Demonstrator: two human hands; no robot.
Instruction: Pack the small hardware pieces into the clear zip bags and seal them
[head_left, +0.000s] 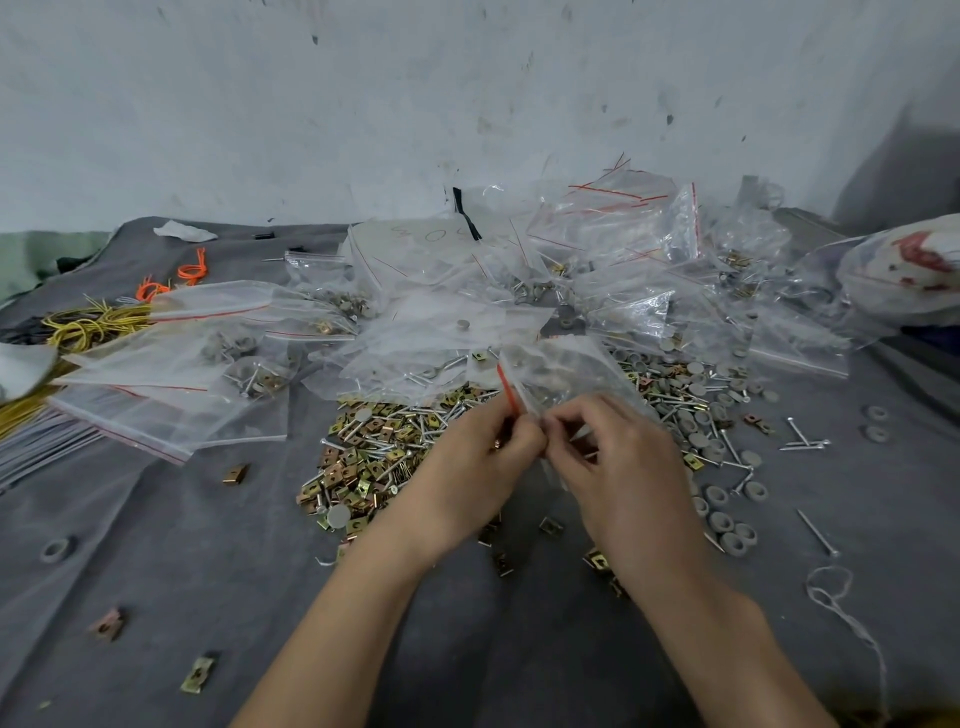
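Bare forearms (332, 623) come in from six o'clock over the grey cloth (156, 545), and the two hands meet in the middle. Between them is a clear zip bag (566, 369), thin and crinkled, with a red strip (506, 387) along its mouth. It stands up from the fingers toward twelve o'clock. The left hand (483, 452) pinches the red-striped edge with curled fingers, and the right hand (623, 467) pinches the same edge just beside it at three o'clock. The bag's lower part is hidden behind the knuckles, and I cannot make out what it holds. Under the hands lies a pile of brass clips (363, 467) and nails (415, 421), with grey washers (696, 415) at two o'clock and a heap of bags (597, 249) behind.
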